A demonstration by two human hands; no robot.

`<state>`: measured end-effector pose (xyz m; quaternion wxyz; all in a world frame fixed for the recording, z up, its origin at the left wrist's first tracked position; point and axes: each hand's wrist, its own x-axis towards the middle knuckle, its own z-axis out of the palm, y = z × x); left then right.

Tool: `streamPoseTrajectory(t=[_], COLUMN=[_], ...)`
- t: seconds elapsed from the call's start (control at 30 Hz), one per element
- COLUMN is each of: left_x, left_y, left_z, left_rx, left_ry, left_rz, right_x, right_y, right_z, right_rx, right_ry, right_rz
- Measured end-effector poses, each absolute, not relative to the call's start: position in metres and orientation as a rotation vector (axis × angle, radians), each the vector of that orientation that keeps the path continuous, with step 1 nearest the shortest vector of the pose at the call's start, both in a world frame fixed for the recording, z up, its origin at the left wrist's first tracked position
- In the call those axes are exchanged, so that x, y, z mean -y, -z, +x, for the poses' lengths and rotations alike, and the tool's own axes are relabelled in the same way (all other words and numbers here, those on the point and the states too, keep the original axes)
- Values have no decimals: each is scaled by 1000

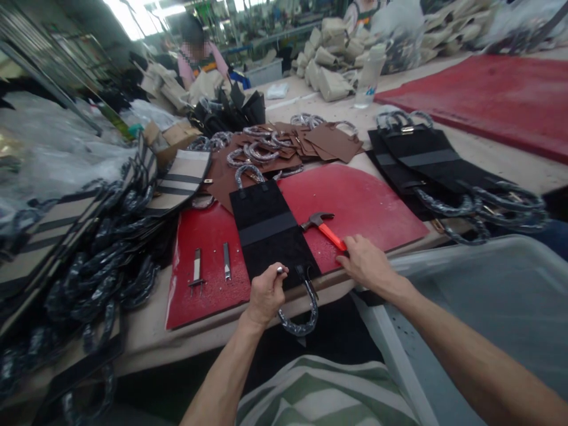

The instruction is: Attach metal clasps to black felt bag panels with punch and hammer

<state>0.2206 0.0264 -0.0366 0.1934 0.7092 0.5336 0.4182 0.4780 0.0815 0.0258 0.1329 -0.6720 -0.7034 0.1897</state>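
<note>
A black bag panel (266,219) with a grey band lies on a red work mat (346,195). Plastic-wrapped handles extend from both ends, the near handle (300,324) hanging over the table edge. My left hand (266,294) is closed at the panel's near end around a small metal rod-like tool (279,270), whose tip shows above the fist. To the right, my right hand (364,260) grips the orange handle of a claw hammer (326,229), its head resting beside the panel. Two metal punch tools, a pronged one (197,269) and a slimmer one (226,261), lie on the mat's left.
Striped bag panels (177,180) with wrapped handles pile up at the left. Brown panels (332,141) lie behind the mat, black panels (426,157) at the right. A grey plastic bin (488,260) stands at the near right. Across the table sits another person (202,56).
</note>
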Motion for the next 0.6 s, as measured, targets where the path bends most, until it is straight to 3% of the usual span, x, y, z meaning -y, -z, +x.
streamPoseTrajectory(t=[0.13, 0.33, 0.43, 0.6], left_x=[-27, -27, -28, -28], left_y=[37, 35, 36, 38], left_z=[223, 224, 225, 225], left_rx=[-1481, -1447, -1465, -1485], left_ry=[-1176, -1211, -1216, -1206], left_rz=[1964, 1958, 1958, 1944], right_x=[-96, -73, -52, -25], right_y=[-21, -48, -80, -103], right_z=[473, 456, 452, 448], right_rx=[1604, 1394, 1350, 1790], right_ry=[-1238, -1685, -1535, -614], right_rz=[-1875, -1723, -1579, -1412])
